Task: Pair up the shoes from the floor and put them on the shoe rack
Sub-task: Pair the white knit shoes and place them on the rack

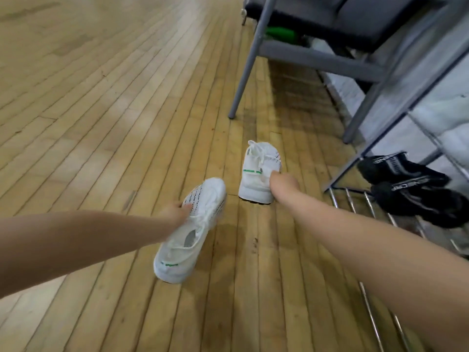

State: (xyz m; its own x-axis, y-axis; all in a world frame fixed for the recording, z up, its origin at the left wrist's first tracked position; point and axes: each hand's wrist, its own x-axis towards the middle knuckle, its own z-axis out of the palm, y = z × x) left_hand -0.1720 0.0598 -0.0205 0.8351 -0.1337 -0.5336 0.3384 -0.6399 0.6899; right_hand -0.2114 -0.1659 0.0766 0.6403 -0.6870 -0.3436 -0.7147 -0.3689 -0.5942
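Note:
Two white knit sneakers with small green heel marks are in my hands above the wooden floor. My left hand [177, 212] grips the nearer white sneaker [189, 232] by its side, heel toward me and toe pointing away. My right hand [281, 182] holds the farther white sneaker [257, 171] at its collar, heel toward me. The two sneakers are apart, about a shoe's width between them. The shoe rack [355, 201] with metal bars is at the right, and a pair of black sneakers [411, 184] sits on its low shelf.
A grey metal-legged bench with a dark cushion [330, 19] stands behind the rack, one leg [241, 80] reaching the floor just beyond the shoes. Something green [280, 34] lies under the bench. Bare wooden floor [101, 97] stretches to the left.

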